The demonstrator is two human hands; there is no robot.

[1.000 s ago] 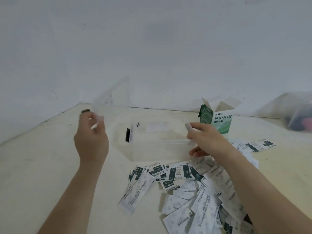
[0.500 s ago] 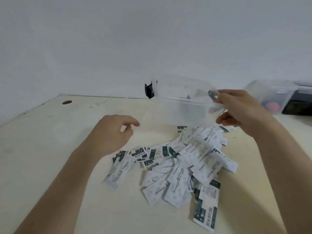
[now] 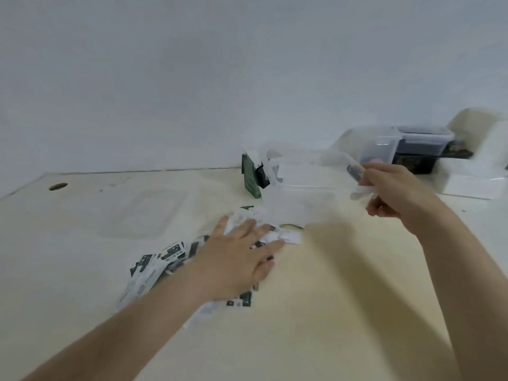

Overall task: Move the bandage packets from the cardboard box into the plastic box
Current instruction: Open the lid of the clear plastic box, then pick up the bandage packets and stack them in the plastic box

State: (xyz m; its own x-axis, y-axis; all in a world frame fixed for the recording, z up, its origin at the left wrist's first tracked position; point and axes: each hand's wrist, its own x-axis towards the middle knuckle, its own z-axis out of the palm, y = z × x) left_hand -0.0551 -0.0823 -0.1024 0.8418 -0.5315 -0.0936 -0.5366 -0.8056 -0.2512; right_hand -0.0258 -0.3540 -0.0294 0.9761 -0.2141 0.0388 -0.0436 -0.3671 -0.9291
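A clear lid (image 3: 143, 215) lies flat on the left half of the counter (image 3: 330, 298). My left hand (image 3: 239, 259) rests spread, fingers straight, on the loose bandage packets (image 3: 167, 255) mid-counter. The cardboard box (image 3: 250, 179) stands near the far edge. My right hand (image 3: 398, 199) grips one end of the plastic box (image 3: 302, 185), which looks tilted and lifted. Held that way it may twist, so swept packets could slip under its rim or scatter.

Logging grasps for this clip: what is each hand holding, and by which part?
The right hand grips the clear plastic box by the rim at its right end. The left hand holds nothing; it lies flat on the bandage packets.
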